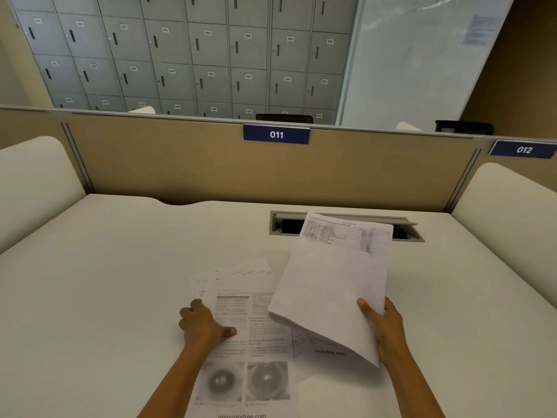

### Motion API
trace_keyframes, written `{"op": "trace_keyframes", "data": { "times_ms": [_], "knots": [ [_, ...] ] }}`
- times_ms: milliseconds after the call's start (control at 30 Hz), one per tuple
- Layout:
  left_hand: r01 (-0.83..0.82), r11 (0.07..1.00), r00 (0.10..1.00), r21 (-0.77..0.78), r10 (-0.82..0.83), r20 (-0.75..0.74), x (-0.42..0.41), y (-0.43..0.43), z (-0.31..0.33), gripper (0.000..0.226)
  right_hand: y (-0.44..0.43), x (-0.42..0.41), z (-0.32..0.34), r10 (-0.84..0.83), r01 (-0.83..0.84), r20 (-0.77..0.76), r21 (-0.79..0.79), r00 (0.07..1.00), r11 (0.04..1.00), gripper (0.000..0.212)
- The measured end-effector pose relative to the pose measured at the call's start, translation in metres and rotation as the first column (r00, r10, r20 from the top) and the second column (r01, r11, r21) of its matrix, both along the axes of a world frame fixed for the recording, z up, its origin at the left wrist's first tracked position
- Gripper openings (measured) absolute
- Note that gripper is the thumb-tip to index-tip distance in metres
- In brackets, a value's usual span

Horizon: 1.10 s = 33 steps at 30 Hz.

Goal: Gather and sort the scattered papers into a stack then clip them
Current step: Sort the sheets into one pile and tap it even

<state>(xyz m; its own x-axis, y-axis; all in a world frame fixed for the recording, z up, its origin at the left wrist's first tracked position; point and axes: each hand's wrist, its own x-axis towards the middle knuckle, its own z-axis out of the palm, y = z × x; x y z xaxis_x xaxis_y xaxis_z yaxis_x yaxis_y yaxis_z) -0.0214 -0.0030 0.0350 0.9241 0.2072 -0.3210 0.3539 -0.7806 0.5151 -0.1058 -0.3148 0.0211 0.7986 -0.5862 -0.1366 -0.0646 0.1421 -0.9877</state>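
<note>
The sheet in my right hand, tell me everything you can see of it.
The sheet is white paper, with a printed table across its far end and the rest blank. It is raised off the table and tilted, its near left corner drooping over the papers lying there. The right hand has a grip on its near right edge, thumb on top. One sheet or several, I cannot tell.

Blue plate on the partition: "011"; neighbouring blue plate, right: "012". Locker doors behind: small number labels, among them "013", "014", "023", "024". Printed page on the bench, foot: "mebooksfree.com". Second sheet: "ooksfree.com". Held sheet: table print illegible.
</note>
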Motion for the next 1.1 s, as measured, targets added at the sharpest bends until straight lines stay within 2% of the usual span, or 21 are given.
{"op": "trace_keyframes", "data": {
  "times_ms": [100, 267, 367, 433, 567, 667, 800, 900, 1000, 1100],
  "knots": [
    [-0.045, 0.981, 0.997, -0.190, 0.057, 0.058, 0.001, 0.003, 0.001, 0.082, -0.001, -0.003, -0.004, -0.002, 0.002, 0.008, 0.020, 1.000, 1.000, 0.035],
    [-0.129, 0.927, 0.952, -0.353, 0.215, 0.216, 0.007, 0.011, 0.000, 0.044, 0.003, -0.009, -0.006, -0.005, 0.004, 0.015, 0.055, 1.000, 0.998, 0.031],
    [-0.155, 0.885, 0.921, -0.439, 0.290, 0.261, 0.011, 0.010, -0.001, 0.036, 0.003, -0.009, -0.007, 0.010, -0.011, 0.017, 0.048, 1.000, 0.999, 0.030],
    [-0.163, 0.903, 0.924, -0.397, 0.280, 0.259, 0.014, 0.008, -0.006, 0.042, 0.004, -0.008, -0.008, 0.025, -0.025, 0.015, 0.035, 1.000, 0.999, 0.030],
    [-0.170, 0.979, 0.970, -0.112, 0.186, 0.155, 0.013, 0.000, -0.009, 0.086, 0.003, -0.009, -0.012, 0.036, -0.036, 0.006, 0.007, 0.999, 0.999, 0.036],
    [-0.158, 0.984, 0.980, -0.078, 0.166, 0.109, 0.011, -0.006, -0.005, 0.104, 0.003, -0.008, -0.014, 0.038, -0.038, 0.008, 0.003, 0.999, 0.999, 0.039],
    [-0.189, 0.977, 0.981, -0.103, 0.192, 0.016, 0.019, -0.006, 0.000, 0.104, 0.002, -0.008, -0.014, 0.025, -0.025, 0.006, 0.015, 1.000, 1.000, 0.038],
    [-0.189, 0.977, 0.982, -0.096, 0.188, -0.017, 0.023, -0.003, 0.000, 0.088, 0.002, -0.009, -0.012, 0.027, -0.027, 0.016, 0.030, 1.000, 0.999, 0.034],
    [-0.170, 0.965, 0.985, -0.199, 0.171, -0.012, 0.021, 0.010, -0.002, 0.060, 0.001, -0.011, -0.011, 0.025, -0.026, 0.018, 0.035, 1.000, 0.999, 0.033],
    [-0.102, 0.942, 0.989, -0.320, 0.130, 0.066, 0.013, 0.026, 0.000, 0.037, 0.000, -0.012, -0.011, 0.034, -0.034, 0.004, 0.032, 0.999, 0.999, 0.038]
  ]
}}
